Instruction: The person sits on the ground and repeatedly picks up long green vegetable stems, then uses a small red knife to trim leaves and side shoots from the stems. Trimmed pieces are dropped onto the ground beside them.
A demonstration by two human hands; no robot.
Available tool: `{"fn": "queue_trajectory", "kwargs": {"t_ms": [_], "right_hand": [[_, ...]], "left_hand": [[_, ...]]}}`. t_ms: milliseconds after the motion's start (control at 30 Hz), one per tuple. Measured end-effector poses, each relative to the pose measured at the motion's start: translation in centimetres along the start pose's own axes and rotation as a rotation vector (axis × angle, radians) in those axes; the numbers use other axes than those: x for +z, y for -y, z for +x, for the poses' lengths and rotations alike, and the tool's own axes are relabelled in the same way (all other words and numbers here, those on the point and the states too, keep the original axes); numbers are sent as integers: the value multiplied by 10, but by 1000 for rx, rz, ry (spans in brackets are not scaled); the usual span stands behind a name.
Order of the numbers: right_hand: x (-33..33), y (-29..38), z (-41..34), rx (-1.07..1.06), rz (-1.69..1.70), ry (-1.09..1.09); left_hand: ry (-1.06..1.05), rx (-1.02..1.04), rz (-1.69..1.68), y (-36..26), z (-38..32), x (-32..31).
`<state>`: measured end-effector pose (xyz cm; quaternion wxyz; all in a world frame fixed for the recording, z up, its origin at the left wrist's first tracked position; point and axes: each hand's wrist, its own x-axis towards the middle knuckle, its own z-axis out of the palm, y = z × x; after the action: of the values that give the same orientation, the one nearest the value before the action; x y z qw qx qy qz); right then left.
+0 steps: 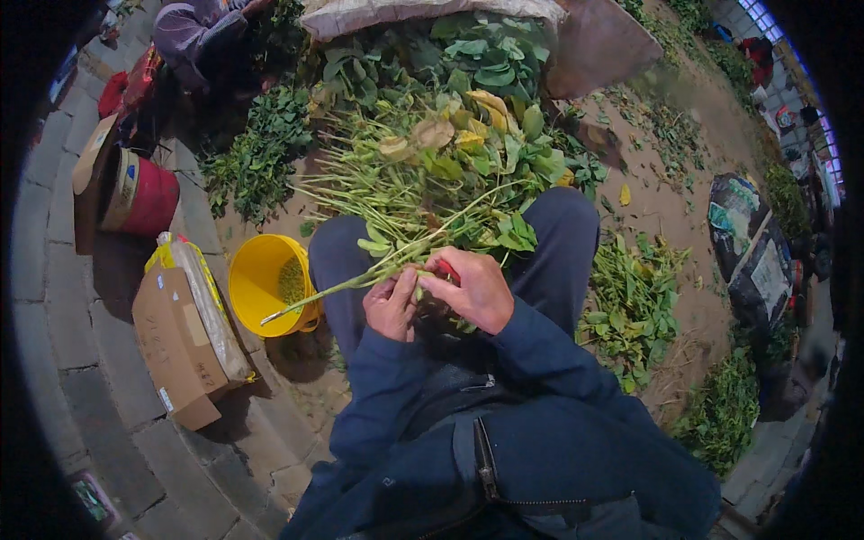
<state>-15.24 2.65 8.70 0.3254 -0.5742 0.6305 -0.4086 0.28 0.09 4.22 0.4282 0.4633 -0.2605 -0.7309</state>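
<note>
My left hand [393, 307] pinches a green bean plant, likely soybean, between thumb and fingers over my lap. Its bare stem [324, 291] slants down to the left, and the cut end hangs over the rim of a yellow bucket [253, 283]. Close beside it, my right hand [476, 287] has its thumb and fingers at the pods of the same plant. A small red object [448, 270], perhaps a tool handle, shows inside the right grip; the rest is hidden. Green pods [290, 280] lie in the bucket. A heap of cut bean plants [418, 162] lies before my knees.
An opened cardboard box [175, 337] stands on the paving at left, with a red bucket [150, 197] behind it. Another person [196, 40] is at the upper left. Plants [631, 304] lie on the soil at right, near a dark sack [749, 243].
</note>
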Motion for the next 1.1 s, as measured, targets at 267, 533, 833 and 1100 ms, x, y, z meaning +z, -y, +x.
{"fn": "queue_trajectory", "kwargs": {"t_ms": [267, 533, 833, 1100], "right_hand": [[3, -2, 10, 66, 103, -14], [-13, 3, 18, -22, 91, 63], [-27, 15, 10, -262, -147, 47], [-23, 18, -18, -198, -113, 63]], "left_hand": [[-156, 76, -133, 5, -5, 12], [-25, 44, -53, 13, -4, 0], [107, -118, -258, 9, -9, 7], [281, -132, -385, 18, -1, -3]]}}
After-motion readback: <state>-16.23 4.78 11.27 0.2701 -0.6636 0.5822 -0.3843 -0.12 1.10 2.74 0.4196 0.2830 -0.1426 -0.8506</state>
